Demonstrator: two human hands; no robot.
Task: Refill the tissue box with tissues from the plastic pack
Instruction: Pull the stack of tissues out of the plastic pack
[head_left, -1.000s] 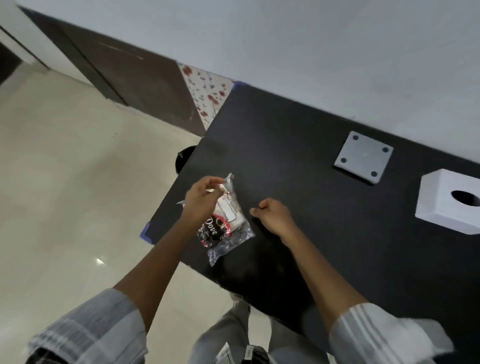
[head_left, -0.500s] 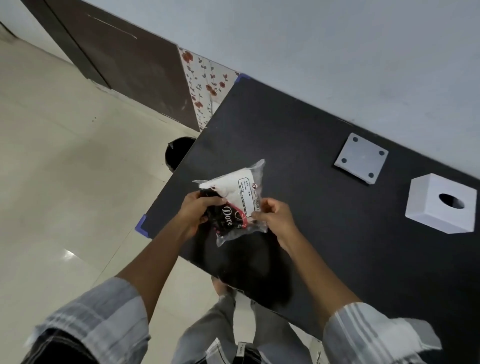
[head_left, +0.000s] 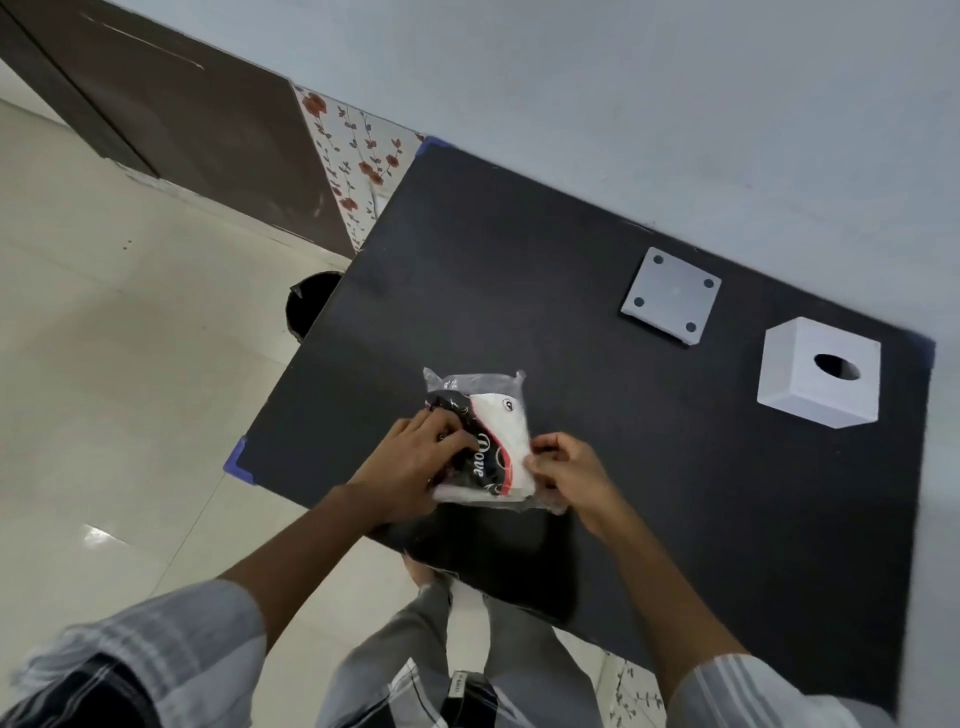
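Note:
A clear plastic pack of white tissues (head_left: 493, 431) with a black and red printed label is held just above the black table (head_left: 519, 270), near its front edge. My left hand (head_left: 415, 462) grips the pack's left side, fingers over the black label. My right hand (head_left: 566, 467) pinches its lower right corner. The white cube tissue box (head_left: 821, 374) stands at the table's right side with its oval opening facing up, well apart from both hands.
A flat grey square plate (head_left: 672, 293) with dark corner dots lies at the back of the table, left of the box. A black bin (head_left: 311, 304) sits on the tiled floor by the table's left edge. The table backs onto a white wall.
The pack was gripped by my left hand alone; my right hand has joined it. Both hands have turned the pack so its label runs lengthwise toward me.

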